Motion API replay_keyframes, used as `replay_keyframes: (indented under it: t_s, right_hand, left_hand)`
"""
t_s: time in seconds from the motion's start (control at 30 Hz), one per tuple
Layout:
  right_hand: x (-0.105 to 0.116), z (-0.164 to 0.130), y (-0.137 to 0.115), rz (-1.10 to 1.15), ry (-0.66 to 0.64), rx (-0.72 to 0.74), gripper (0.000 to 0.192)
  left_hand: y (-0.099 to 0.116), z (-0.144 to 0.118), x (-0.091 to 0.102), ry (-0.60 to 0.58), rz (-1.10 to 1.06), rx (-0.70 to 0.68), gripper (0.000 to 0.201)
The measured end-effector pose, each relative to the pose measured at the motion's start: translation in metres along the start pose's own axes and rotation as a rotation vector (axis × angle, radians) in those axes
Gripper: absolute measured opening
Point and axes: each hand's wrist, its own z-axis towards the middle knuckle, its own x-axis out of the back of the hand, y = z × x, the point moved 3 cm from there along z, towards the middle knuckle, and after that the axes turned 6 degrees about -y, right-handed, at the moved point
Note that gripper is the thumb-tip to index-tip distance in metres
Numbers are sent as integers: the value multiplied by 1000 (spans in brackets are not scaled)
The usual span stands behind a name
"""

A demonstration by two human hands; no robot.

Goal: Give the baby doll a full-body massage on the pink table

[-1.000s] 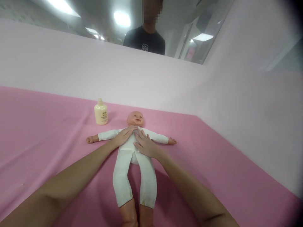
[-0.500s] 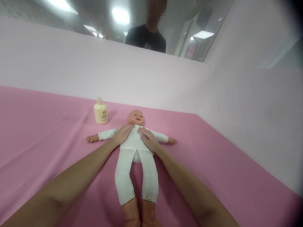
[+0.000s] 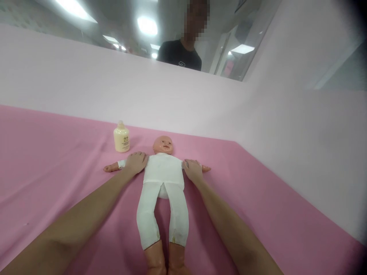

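Observation:
A baby doll (image 3: 163,172) in a white suit lies on its back on the pink cloth (image 3: 57,168), head away from me, arms spread, bare feet near the bottom edge. My left hand (image 3: 135,162) rests on the doll's arm on the left side, close to the shoulder, fingers curled over the sleeve. My right hand (image 3: 192,169) lies on the arm on the right side, covering most of the sleeve. The doll's chest is uncovered between my hands.
A small cream bottle (image 3: 121,137) stands upright on the cloth just left of the doll's head. Pale pink walls (image 3: 86,88) close off the back and right. A person in a black shirt (image 3: 180,56) stands behind the back wall.
Both hands slid outward from the doll's chest onto its arms, left hand to the left, right hand to the right. The doll and bottle stayed in place.

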Motion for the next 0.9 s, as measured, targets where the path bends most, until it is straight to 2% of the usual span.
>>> replay_keyframes:
  t_s: [0.07, 0.17, 0.27, 0.43, 0.53, 0.63, 0.8, 0.9]
  right_hand:
    - [-1, 0, -6, 22, -16, -15, 46]
    - [-3, -6, -32, 108, -106, 52, 55]
    - [-3, -24, -68, 141, -216, 196, 60]
    - [10, -64, -105, 7, -305, 215, 54]
    - [21, -83, -113, -30, -367, 219, 56]
    - [29, -99, -113, -24, -401, 206, 58]
    - [29, -139, -109, 60, -447, 357, 62]
    - [23, -172, -112, 17, -464, 435, 69]
  left_hand:
    - [2, -1, 3, 9, -5, 37, 44]
    - [25, -6, 4, 4, -68, -23, 46]
    - [56, -19, -2, -100, -106, -76, 56]
    - [87, -49, -1, -280, -94, -21, 63]
    - [93, -66, 8, -371, -77, 11, 63]
    - [93, -84, 15, -395, -38, 35, 62]
    - [98, -132, 8, -331, -24, -184, 61]
    - [106, -167, 1, -322, 53, -205, 71]
